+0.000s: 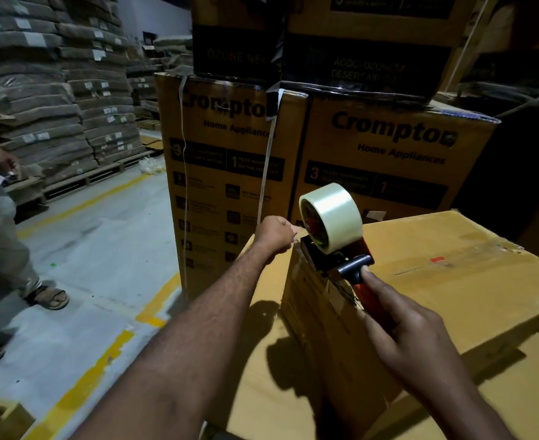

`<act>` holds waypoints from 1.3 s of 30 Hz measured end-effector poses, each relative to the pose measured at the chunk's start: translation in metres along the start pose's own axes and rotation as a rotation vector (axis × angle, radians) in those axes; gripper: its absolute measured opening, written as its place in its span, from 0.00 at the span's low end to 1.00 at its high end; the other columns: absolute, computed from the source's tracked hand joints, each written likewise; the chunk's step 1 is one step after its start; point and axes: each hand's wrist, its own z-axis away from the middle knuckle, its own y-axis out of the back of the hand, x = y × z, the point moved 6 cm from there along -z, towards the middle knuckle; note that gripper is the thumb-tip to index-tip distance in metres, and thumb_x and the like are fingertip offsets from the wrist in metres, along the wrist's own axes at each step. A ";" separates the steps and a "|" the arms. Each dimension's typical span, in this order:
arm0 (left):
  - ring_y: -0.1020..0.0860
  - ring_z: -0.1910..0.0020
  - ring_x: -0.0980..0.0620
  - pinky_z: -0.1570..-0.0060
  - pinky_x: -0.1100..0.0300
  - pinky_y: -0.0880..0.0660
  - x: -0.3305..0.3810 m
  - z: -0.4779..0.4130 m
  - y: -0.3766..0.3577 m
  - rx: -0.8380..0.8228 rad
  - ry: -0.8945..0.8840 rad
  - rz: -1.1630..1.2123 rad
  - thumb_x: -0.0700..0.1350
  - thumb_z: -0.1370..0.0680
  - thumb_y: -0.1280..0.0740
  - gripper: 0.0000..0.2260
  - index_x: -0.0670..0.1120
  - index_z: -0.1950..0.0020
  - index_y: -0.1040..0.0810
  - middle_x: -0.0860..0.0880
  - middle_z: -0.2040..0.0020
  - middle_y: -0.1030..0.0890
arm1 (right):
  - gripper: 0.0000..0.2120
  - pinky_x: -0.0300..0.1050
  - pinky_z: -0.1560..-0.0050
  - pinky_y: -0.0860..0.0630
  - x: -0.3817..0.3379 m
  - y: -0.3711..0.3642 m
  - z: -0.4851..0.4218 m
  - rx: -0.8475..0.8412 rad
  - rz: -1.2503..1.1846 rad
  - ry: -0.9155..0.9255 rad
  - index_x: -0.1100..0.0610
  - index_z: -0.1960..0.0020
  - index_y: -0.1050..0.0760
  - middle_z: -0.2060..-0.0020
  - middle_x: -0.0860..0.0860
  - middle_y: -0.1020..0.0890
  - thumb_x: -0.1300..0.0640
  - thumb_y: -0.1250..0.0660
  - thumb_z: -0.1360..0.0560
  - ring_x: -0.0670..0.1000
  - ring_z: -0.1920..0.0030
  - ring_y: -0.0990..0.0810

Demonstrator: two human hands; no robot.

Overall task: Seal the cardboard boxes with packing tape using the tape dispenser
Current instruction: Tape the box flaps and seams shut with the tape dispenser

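Note:
A plain cardboard box [458, 281] stands in front of me on a lower box [261, 360]. On its near left top edge sits the tape dispenser [341, 249], red-handled, with a roll of clear tape [334, 214] upright on it. My right hand [411, 331] grips the red handle, index finger stretched toward the black guard. My left hand [277, 233] reaches out beside the roll at the box's far left corner, fingers curled and pinching the tape's free end, which is hard to see.
Tall printed appliance cartons [230, 173] stand stacked right behind the box, loose strapping hanging down them. To the left is concrete floor with yellow lines [103, 369]. A person in sandals [7, 236] stands at the far left. Pallets of wrapped goods [55, 90] fill the back.

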 end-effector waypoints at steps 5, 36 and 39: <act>0.29 0.64 0.48 0.64 0.54 0.30 -0.016 -0.001 -0.015 -0.026 0.004 -0.004 0.46 0.21 0.35 0.09 0.43 0.58 0.23 0.48 0.64 0.26 | 0.35 0.49 0.42 0.20 0.005 0.001 -0.003 -0.017 0.019 -0.066 0.40 0.23 0.38 0.38 0.49 0.19 0.56 0.27 0.24 0.49 0.43 0.21; 0.19 0.40 0.46 0.42 0.47 0.19 -0.032 0.009 -0.049 -0.101 -0.148 0.373 0.46 0.17 0.34 0.09 0.47 0.38 0.22 0.46 0.42 0.17 | 0.35 0.44 0.57 0.22 -0.035 -0.008 -0.019 -0.249 0.283 -0.113 0.35 0.23 0.54 0.58 0.45 0.24 0.50 0.36 0.20 0.48 0.58 0.23; 0.19 0.40 0.44 0.45 0.49 0.19 -0.028 0.011 -0.048 -0.120 -0.153 0.377 0.46 0.19 0.33 0.15 0.41 0.34 0.24 0.45 0.42 0.18 | 0.36 0.43 0.59 0.23 -0.040 -0.005 -0.012 -0.227 0.314 -0.110 0.36 0.22 0.56 0.58 0.46 0.26 0.50 0.37 0.20 0.48 0.58 0.24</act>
